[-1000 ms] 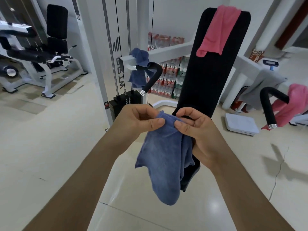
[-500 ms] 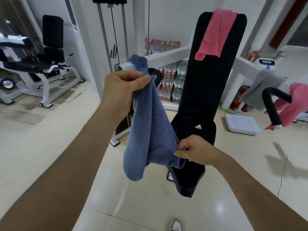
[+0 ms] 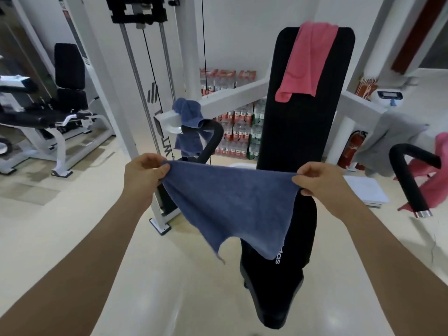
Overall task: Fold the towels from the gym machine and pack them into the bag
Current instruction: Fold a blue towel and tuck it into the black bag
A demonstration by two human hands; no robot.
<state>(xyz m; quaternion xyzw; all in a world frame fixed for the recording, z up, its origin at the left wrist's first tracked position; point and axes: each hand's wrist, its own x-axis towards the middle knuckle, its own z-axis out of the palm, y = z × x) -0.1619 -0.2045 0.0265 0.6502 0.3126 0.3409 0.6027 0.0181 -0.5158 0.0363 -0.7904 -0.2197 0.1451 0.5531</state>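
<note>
Blue terry towel (image 3: 230, 202) is hanging spread in mid-air between both hands, in front of the gym machine. I'm seeing the left hand (image 3: 143, 173) pinching the upper left corner, thumb on top and fingers curled under the cloth. The right hand (image 3: 320, 180) is pinching the upper right corner, fingers curled round the edge. The top edge is sagging a little between them and the bottom edge is hanging uneven. One lower corner is dropping in front of the black fabric bag with white adidas lettering (image 3: 293, 282); I can't tell if towel and bag are touching, or if the bag is open. The bag is sitting right below the tall black padded backrest (image 3: 303, 132). I'm noting a pink towel (image 3: 305, 61) draping over the top of that backrest. A second blue towel (image 3: 189, 117) is hanging on the white metal machine arm (image 3: 232, 95), just beside the left black curved handle (image 3: 211, 144). A grey towel (image 3: 388, 139) is lying over the frame on the right. A second pink towel (image 3: 434, 175) is hanging just behind the right black curved handle (image 3: 407, 175) at the frame edge. Shrink-wrapped packs of water bottles (image 3: 237, 134) are standing stacked against the back wall, and a red fire extinguisher (image 3: 351, 149) is standing near the grey towel. A flat white scale (image 3: 366, 192) is lying on the glossy cream tiled floor (image 3: 72, 226). Another black and white gym machine (image 3: 60, 93) is standing well apart at far left.
</note>
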